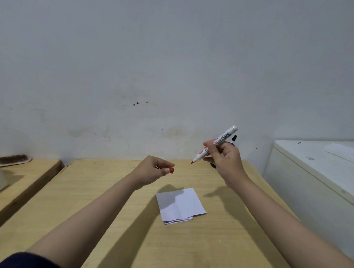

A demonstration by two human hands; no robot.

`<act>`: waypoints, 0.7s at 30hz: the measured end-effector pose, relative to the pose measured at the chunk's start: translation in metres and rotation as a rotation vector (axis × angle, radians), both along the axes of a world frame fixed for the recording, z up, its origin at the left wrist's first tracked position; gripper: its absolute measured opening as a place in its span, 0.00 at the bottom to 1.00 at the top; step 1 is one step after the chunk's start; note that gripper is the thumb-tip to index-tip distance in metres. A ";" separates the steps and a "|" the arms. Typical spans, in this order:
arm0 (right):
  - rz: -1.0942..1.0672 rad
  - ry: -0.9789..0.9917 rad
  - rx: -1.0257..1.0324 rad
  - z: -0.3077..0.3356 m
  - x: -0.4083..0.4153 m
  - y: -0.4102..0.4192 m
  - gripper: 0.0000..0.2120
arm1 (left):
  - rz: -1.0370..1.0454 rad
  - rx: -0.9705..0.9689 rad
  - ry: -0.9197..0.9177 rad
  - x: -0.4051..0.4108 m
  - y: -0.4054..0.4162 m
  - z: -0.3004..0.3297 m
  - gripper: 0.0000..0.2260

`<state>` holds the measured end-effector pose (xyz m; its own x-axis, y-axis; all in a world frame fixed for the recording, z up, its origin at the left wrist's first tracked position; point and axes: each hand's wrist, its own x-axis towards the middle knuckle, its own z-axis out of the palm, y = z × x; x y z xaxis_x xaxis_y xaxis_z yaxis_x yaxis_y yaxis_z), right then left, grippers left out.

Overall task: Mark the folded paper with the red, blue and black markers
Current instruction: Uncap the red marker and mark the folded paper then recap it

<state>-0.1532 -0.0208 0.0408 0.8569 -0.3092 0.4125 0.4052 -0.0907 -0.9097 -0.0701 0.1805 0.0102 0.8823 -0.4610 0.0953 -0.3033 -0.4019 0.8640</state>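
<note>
A: Paper first. Where, and what state?

B: Folded paper (180,205) lies flat on the wooden table (100,201), about mid-table, between the two forearms and nearer the viewer than both hands. White, roughly square, a faint vertical crease down the middle. Lower left edge shows stacked layers with a thin dark line along them. Shadows of the hands fall across its upper left part. No marks visible on the top face.

A: Right hand?

B: Right hand (225,160) is raised above the table's far right part, fingers wrapped around the red marker (214,144). White barrel, black lettering, uncapped, red tip pointing down and left, in the air, well apart from the paper.

A: Left?

B: Left hand (152,170) is up over the table's far middle, thumb and fingers pinched on the red cap (171,170), other fingers curled in. Cap and marker tip are near each other, not touching.

A: Other markers?

B: Blue and black ends (233,140) peek out behind the right hand. Mostly hidden; cannot tell how they lie.
</note>
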 end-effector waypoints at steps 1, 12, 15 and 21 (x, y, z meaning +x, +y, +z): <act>0.004 0.018 -0.005 -0.006 0.002 0.002 0.05 | 0.034 0.044 -0.033 0.006 0.001 -0.004 0.10; -0.008 0.104 0.016 -0.048 0.027 0.013 0.08 | 0.113 0.366 -0.115 0.046 -0.001 -0.058 0.03; -0.001 0.130 0.090 -0.054 0.030 0.017 0.09 | 0.101 0.355 -0.099 0.050 -0.004 -0.070 0.06; 0.067 0.183 0.205 -0.070 0.038 0.028 0.09 | 0.139 0.140 0.046 0.050 0.003 -0.080 0.13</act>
<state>-0.1153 0.0070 -0.0296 0.9327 -0.3103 0.1837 0.2314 0.1243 -0.9649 -0.0199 0.1840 -0.0698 0.9403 -0.3404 -0.0034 -0.1979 -0.5546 0.8083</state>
